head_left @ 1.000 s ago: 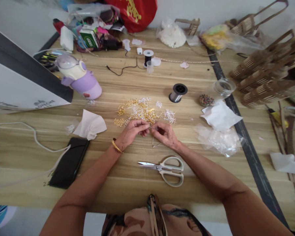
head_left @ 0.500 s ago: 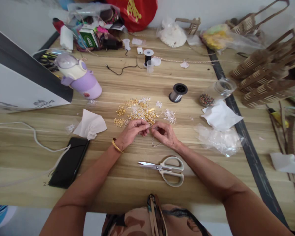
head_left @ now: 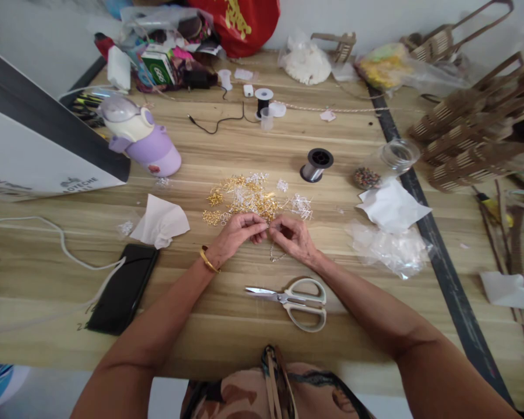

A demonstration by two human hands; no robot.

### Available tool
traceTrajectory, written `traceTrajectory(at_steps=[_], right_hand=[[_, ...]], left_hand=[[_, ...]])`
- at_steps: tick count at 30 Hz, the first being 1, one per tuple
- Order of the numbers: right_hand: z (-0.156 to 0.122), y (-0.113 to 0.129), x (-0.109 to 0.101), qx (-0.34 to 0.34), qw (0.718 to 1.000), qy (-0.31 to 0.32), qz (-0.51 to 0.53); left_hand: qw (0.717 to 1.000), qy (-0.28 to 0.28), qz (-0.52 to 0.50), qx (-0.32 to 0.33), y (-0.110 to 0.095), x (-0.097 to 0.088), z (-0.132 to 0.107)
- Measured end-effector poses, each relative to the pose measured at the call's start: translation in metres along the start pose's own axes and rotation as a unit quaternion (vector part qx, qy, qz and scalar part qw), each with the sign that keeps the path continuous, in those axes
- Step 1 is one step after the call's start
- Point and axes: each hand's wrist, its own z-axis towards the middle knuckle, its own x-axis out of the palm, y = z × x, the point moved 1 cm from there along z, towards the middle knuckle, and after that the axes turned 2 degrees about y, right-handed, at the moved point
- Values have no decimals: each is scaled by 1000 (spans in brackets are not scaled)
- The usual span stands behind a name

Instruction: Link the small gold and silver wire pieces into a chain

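Observation:
My left hand [head_left: 243,231] and my right hand [head_left: 293,237] meet fingertip to fingertip just in front of the pile of gold and silver jewellery findings [head_left: 255,198]. A thin beaded chain [head_left: 276,254] hangs in a loop beneath my right hand, whose thumb and forefinger pinch its upper part. The left thumb and forefinger are also pinched, close to the right fingertips; whatever is between them is too small to make out. Scissors with pale handles [head_left: 303,304] lie slightly open on the table nearer to me.
A wire spool [head_left: 317,165] stands behind the pile, and a glass jar with beads [head_left: 384,166] lies to its right. Plastic bags [head_left: 388,247] are at the right. Left are a purple bottle [head_left: 152,148], a crumpled tissue [head_left: 160,222] and a black phone [head_left: 122,289] with a white cable.
Almost nothing differs. Both hands keep the same place and pinch, with only a very slight shift of the fingers.

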Motion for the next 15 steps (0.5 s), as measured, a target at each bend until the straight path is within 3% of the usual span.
traceTrajectory(at_steps=[15], right_hand=[[3, -5, 3, 7, 999, -39, -11]], left_hand=[[995, -56, 73, 34, -2, 0, 1]])
